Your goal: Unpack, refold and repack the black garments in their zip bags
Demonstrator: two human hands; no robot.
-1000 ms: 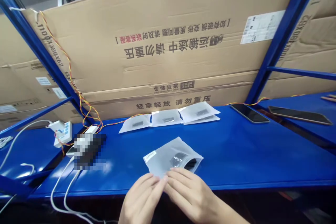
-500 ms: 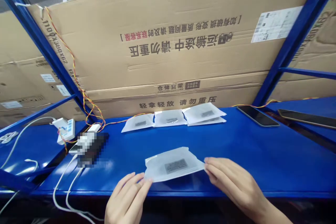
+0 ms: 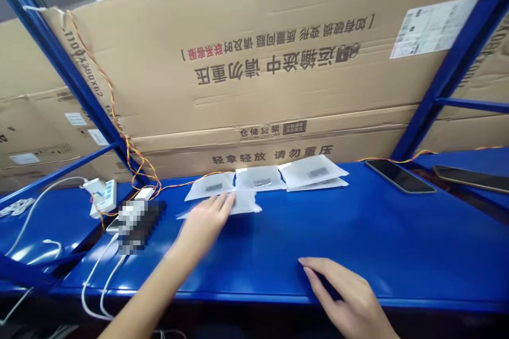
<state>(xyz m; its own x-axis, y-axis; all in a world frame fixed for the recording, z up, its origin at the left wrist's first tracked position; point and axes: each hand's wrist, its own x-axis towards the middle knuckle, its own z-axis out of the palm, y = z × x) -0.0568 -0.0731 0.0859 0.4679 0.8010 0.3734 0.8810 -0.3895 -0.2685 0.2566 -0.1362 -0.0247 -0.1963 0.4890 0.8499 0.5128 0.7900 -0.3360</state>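
Note:
My left hand (image 3: 211, 211) reaches across the blue shelf with its fingers over a thin white translucent packet (image 3: 246, 203) and appears to grip it. The hand hides the packet's middle, and its dark label cannot be seen. This packet is just in front of a row of similar ones: a left packet (image 3: 199, 186), a middle packet (image 3: 251, 175) and, on the right, two overlapping packets (image 3: 302, 169). Near the shelf's front edge, my right hand (image 3: 348, 291) is empty, its thumb and forefinger stretched out with a small gap between them.
Large cardboard sheets (image 3: 278, 106) stand behind the blue shelf (image 3: 298, 233). To the right lie a dark phone (image 3: 400, 176) and another dark flat device (image 3: 473, 176). White adapters with cables (image 3: 105, 198) and a blurred dark object (image 3: 147, 222) are at left.
My left hand has carried the packet from the front edge back and left toward the row. My right hand has let go of it and moved slightly left and down.

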